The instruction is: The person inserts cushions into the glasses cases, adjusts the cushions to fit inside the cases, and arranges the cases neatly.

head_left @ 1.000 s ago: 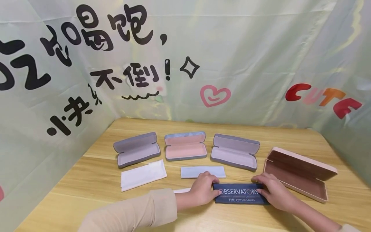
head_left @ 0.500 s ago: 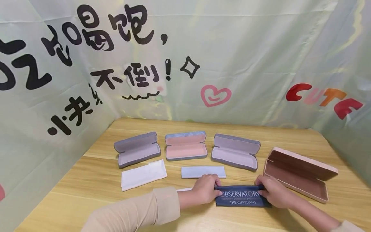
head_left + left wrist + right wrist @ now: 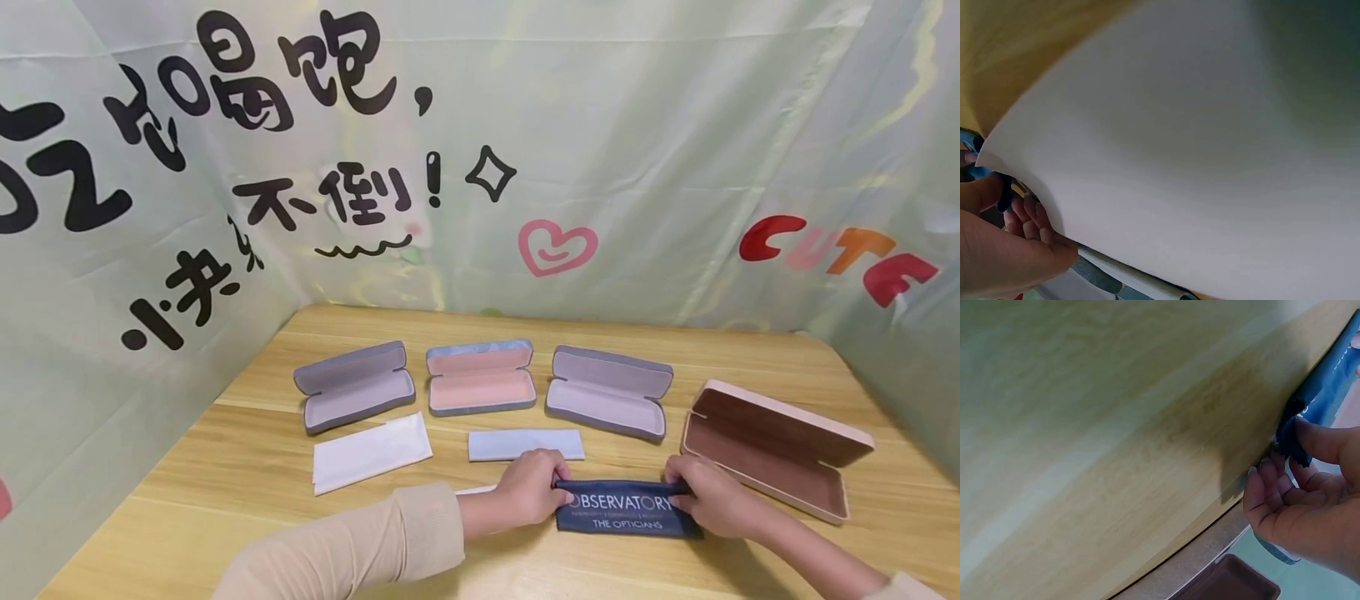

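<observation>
A folded navy glasses cloth [image 3: 621,510], printed "OBSERVATORY THE OPTICIANS" in white, is held by both hands. My left hand [image 3: 531,487] pinches its left end between thumb and fingers. The right end is pinched by my right hand [image 3: 712,497]; in the right wrist view, the cloth's dark edge [image 3: 1294,434] bunches between thumb and index finger. Behind my left hand lies a folded light-blue cloth [image 3: 525,445], partly covered by it. A white cloth [image 3: 476,490] shows only as a sliver beside my left forearm. A pale sheet [image 3: 1179,156] fills most of the left wrist view.
Along the back stand open glasses cases: a grey one [image 3: 358,407], a pink-lined one [image 3: 482,390] and another grey one [image 3: 603,408]. A larger brown-lined case [image 3: 765,458] stands open at right. A white folded cloth [image 3: 371,454] lies at left on the wooden table [image 3: 187,500].
Both hands have taken the navy cloth's ends between thumb and fingers and shifted it slightly toward me. The right hand's fingers have drawn in. Cases and other cloths have stayed put.
</observation>
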Demonstrator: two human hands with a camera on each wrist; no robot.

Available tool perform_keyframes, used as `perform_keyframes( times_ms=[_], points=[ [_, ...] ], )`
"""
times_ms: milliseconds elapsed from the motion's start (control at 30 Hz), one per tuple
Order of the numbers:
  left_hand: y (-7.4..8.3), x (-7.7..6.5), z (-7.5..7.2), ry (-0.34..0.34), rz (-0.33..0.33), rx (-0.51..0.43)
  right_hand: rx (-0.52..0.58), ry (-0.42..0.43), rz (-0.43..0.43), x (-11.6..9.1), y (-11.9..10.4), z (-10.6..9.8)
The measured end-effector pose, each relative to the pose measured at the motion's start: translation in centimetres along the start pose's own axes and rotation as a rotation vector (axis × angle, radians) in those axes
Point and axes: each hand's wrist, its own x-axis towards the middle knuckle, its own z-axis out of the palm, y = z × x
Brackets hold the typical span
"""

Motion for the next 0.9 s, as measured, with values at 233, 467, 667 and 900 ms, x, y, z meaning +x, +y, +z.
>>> perform_keyframes(
  times_ms=[233,467,667,900],
  points=[
    [0.0,0.3,-0.3,0.032,-0.014,-0.136,0.095,0.051,-0.012,-0.5,0.2,-0.3],
    [0.4,1.0,-0.8,0.019,-0.041,-0.298,0.269,0.014,0.098,-0.9,0.5,-1.2],
    [0.7,2.0,-1.4,0.026,-0.081,-0.388,0.439,-0.019,0.17,-1.3,0.8,-1.7],
    [1.3,3.1,-1.5,0.069,-0.088,-0.447,0.613,-0.031,0.287,-1.7,1.2,-2.4]
  ],
)
